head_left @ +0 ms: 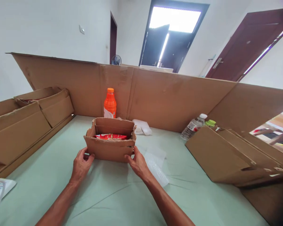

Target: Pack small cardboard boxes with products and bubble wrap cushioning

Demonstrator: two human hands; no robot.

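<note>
A small cardboard box [110,151] with an uncovered top stands on the pale green cloth in front of me. Inside it lies a red packet [111,136], its lower part hidden by the front wall. My left hand [81,163] grips the box's lower left corner, thumb on the front face. At the lower right corner, my right hand [138,161] holds it the same way, fingers round the side. Just behind the box an orange bottle [110,103] stands upright, its base hidden.
Cardboard walls [169,99] border the cloth-covered surface [103,194]. Larger cardboard boxes stand left [21,128] and right [221,153]. A clear bottle [193,127] leans near the right box. Clear plastic wrap [156,168] lies right of my hand, a white packet [1,191] far left.
</note>
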